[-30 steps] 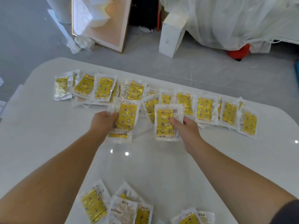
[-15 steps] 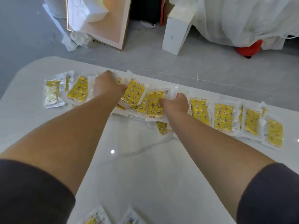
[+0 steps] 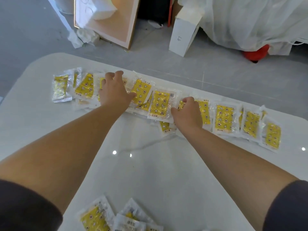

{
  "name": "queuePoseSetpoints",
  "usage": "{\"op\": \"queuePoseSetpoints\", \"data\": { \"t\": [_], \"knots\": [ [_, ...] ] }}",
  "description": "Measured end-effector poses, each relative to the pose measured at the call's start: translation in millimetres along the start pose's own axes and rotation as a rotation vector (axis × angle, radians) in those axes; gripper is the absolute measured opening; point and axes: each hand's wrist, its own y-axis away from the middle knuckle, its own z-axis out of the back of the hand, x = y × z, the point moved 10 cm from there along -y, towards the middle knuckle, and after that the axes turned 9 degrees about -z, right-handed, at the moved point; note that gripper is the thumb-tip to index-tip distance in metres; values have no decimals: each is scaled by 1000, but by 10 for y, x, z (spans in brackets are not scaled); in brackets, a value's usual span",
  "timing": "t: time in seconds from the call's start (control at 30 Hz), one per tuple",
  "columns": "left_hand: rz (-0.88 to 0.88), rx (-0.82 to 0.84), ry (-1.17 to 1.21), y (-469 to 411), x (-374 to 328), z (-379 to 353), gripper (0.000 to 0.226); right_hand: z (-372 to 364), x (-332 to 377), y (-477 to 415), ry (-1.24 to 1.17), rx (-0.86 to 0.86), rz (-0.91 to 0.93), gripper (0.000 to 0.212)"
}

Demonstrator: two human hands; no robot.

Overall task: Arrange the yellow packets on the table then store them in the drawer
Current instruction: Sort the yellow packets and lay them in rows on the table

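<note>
Several yellow packets in clear wrappers lie in an overlapping row along the far side of the white table. My left hand rests palm down on the left part of the row, fingers apart, thumb against a tilted packet. My right hand is curled over a packet in the middle of the row, its thumb at the edge of an upright packet. One packet pokes out below the row. A loose heap of packets lies at the near edge.
The table's far edge runs just behind the row, with grey floor beyond. On the floor stand a white box, a leaning framed board, a white sheet over furniture and a red object.
Both hands carried a packet each from mid-table up into the far row and laid them down. The left hand has flattened onto the row.
</note>
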Motion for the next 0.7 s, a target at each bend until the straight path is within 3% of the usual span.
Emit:
{"op": "queuePoseSetpoints", "data": {
  "t": [0.2,0.5,0.7],
  "knots": [
    [-67,19,75,970,-7,-88,60,-139,-258,633,26,164,207,33],
    [85,185,15,2904,456,-578,56,-620,-1324,1767,239,449,319,32],
    [155,272,-30,3697,702,-690,56,-874,-1611,2330,319,553,353,36]
  ]
}}
